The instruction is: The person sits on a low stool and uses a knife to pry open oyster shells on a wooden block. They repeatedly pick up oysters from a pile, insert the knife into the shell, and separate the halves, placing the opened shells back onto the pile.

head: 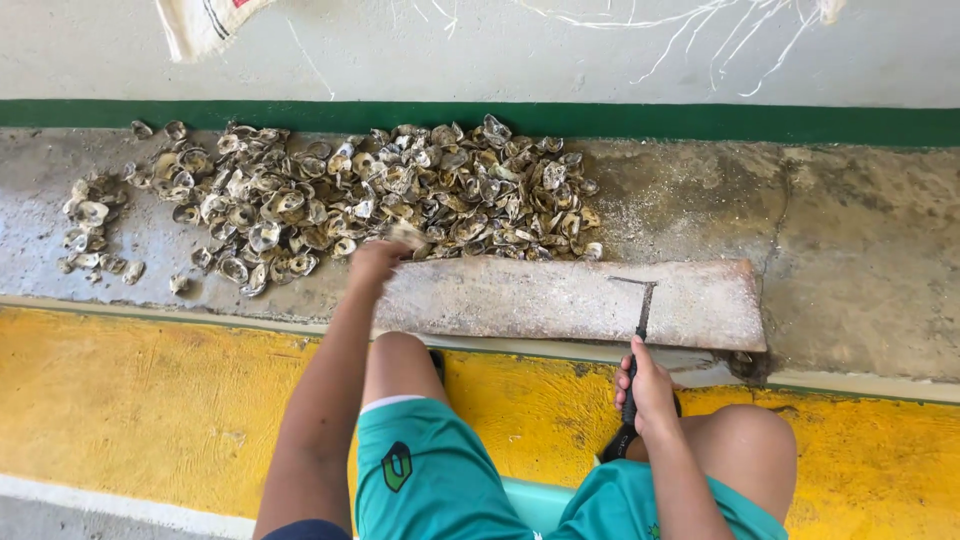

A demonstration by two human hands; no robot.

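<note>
The left hand (375,258) closes its grip on one oyster shell (407,235) at the near edge of the big shell pile (380,190). The shell is pale, and it sits just past the fingers, touching the pile or barely out of it; I cannot tell which. Below and to the right of this grip lies a long flat slab (570,298), whitish and dusty, and nothing rests on it except the head of the hammer (640,310).

The right hand (648,390) holds the dark handle of this hammer in a firm, full grip, and the thin metal head touches the slab well to the right of the left hand.

To my judgement the work is at an early point: the pile is large and seems mostly untouched, one shell is just in hand, and I see no separate heap of finished shells beside the slab. A smaller group of shells (92,235) lies far to the left of the left grip, on the concrete floor (860,240); whether these are done ones is not clear.
</note>
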